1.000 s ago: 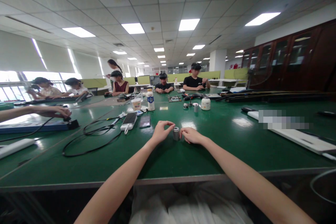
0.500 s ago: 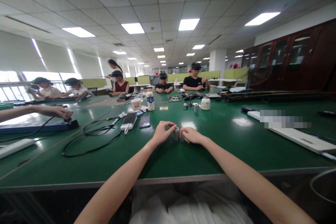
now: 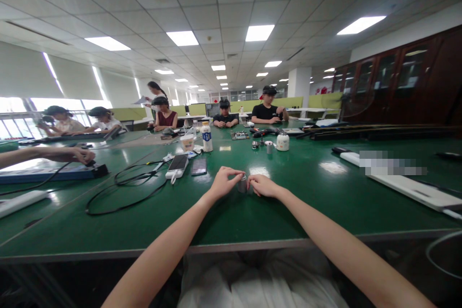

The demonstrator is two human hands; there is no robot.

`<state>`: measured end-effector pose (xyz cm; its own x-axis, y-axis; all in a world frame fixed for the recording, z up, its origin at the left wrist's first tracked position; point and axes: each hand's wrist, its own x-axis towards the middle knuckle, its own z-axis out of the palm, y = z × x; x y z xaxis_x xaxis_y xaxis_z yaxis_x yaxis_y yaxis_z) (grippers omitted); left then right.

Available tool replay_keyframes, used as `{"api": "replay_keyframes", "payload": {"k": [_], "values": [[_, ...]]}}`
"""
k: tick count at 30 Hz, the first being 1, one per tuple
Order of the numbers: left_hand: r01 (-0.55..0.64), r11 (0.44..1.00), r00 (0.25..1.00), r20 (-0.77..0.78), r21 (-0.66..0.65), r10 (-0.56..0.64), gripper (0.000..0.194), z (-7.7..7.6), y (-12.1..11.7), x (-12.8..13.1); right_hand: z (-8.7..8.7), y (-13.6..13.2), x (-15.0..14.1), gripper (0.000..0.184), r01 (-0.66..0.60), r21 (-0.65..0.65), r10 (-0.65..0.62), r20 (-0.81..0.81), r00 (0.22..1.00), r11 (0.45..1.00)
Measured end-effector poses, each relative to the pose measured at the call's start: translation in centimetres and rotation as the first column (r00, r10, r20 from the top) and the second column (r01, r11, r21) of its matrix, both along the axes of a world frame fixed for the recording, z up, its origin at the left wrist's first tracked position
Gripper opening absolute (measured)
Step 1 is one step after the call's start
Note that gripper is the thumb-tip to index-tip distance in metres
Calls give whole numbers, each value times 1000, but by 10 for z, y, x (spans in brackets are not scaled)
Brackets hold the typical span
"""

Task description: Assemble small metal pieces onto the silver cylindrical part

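Observation:
A small grey metal cylinder stands upright on the green table in front of me. My left hand reaches it from the left, thumb at its side and index fingertip over its top, closed on it. Just to its right rests my right hand, fingers curled together with the tips close beside the cylinder. Whether those tips touch it or pinch something small, I cannot tell. Farther back is a similar small metal cylinder next to a white rounded jar.
A phone, a dark flat card-like object, a bottle and a cup stand left of centre. A black cable loops nearby. Another person's hand is over a blue power strip. A long white device lies right.
My left index fingertip has shifted slightly right over the cylinder's top. My right hand stays put. The other person's hand at the left has moved slightly left.

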<state>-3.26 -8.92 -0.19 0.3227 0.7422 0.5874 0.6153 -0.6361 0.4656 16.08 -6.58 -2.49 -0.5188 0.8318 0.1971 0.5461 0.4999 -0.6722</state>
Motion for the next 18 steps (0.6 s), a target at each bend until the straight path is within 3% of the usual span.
{"api": "replay_keyframes", "payload": {"k": [13, 18], "values": [[9, 1000, 998, 68, 11, -9, 23, -5, 4, 1, -2, 3, -1, 25, 1, 37, -2, 25, 1000, 999], [-74, 996, 988, 136, 48, 67, 27, -4, 7, 0, -2, 3, -1, 26, 5, 29, -6, 27, 1000, 1000]]}}
